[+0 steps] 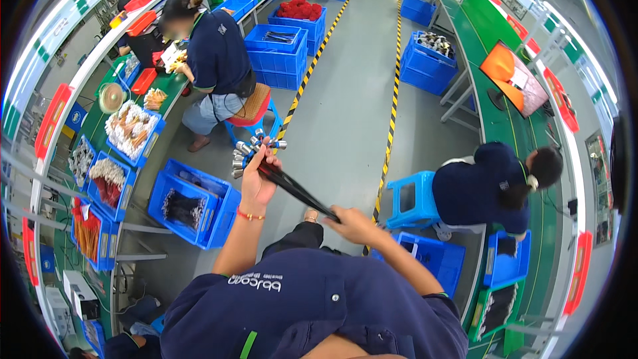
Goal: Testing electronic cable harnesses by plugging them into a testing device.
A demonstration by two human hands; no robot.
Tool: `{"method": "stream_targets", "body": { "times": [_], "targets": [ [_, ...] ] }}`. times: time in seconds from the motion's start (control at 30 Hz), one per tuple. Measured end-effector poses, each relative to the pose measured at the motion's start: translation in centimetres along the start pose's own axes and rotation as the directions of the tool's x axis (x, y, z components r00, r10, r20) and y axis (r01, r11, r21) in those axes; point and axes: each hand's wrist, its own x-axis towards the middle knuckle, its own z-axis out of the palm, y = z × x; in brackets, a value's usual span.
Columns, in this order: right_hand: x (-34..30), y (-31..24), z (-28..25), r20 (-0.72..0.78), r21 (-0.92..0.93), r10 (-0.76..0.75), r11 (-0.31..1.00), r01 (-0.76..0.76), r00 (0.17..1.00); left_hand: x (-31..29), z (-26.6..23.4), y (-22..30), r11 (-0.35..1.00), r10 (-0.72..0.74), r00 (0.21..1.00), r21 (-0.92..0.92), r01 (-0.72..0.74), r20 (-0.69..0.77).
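Observation:
My left hand [256,183] grips a bundle of black cables [292,189] just below their silver metal plug ends [252,149], which fan out above my fingers. My right hand [352,223] is closed on the same bundle at its lower end, so the cables stretch slanted between both hands. I hold the bundle out in front of my chest, above the grey aisle floor. A red bracelet sits on my left wrist.
A blue crate [193,203] with black cables stands on the floor at my left. Two seated people work at green benches, one at far left [212,60], one at right [492,186]. Stacked blue crates [279,50], a blue stool [409,199] and yellow-black floor stripes line the aisle.

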Motion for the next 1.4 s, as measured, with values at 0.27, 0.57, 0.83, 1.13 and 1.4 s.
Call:
{"method": "stream_targets", "body": {
  "times": [0.27, 0.57, 0.83, 1.13, 1.4],
  "targets": [
    [10.1, 12.2, -19.1, -0.104, -0.422, 0.247, 0.866, -0.268, 0.963, 37.8, -2.7, -5.2, 0.989, -0.044, 0.977, -0.144, 0.014, -0.209],
    [29.1, 27.3, -42.5, 0.009, 0.387, 0.338, 0.867, -0.315, 0.941, 72.0, 7.1, -14.4, 0.982, -0.071, 0.991, -0.183, 0.049, -0.111],
    [53.3, 37.7, -64.4, 0.344, 0.717, 0.198, 0.575, -0.393, 0.918, 95.1, 15.0, -16.0, 0.935, 0.021, 0.995, -0.351, -0.054, -0.096],
    [76.5, 51.4, -82.5, 0.321, 0.509, 0.315, 0.738, -0.443, 0.893, 129.7, 10.4, -18.3, 0.883, -0.136, 0.912, -0.464, -0.065, -0.388],
    [91.5, 65.2, -98.7, 0.004, 0.163, 0.466, 0.873, -0.461, 0.885, 159.6, 20.9, -27.7, 0.984, -0.151, 0.899, -0.15, 0.097, -0.41]
  ]
}}
